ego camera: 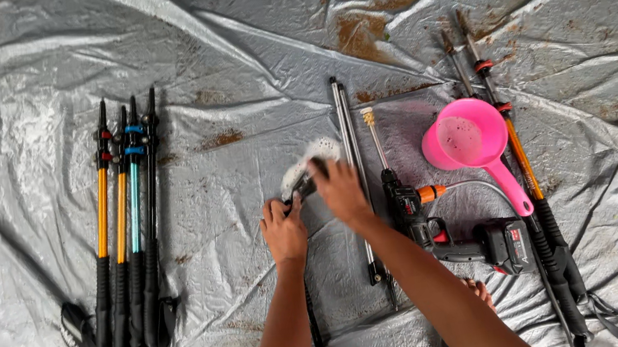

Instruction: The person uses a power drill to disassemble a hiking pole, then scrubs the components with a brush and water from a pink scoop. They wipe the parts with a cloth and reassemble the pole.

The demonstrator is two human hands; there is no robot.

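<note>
Here: left hand (pixel 283 232) grips pole (pixel 316 333) | right hand (pixel 340 188) presses white cloth (pixel 309 161)

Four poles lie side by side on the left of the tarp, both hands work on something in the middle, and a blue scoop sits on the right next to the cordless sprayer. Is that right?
Not quite: the scoop is pink, not blue, as the head view shows. The rest holds: four poles lie side by side on the left of the tarp, the left hand and right hand work in the middle, and the cordless sprayer lies beside the scoop.

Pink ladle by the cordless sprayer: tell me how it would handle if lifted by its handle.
The pink ladle looks like thin plastic, so probably light and fairly stiff. Its wide bowl likely makes it front-heavy. The surface seems wet, so the handle may be slippery.
</note>
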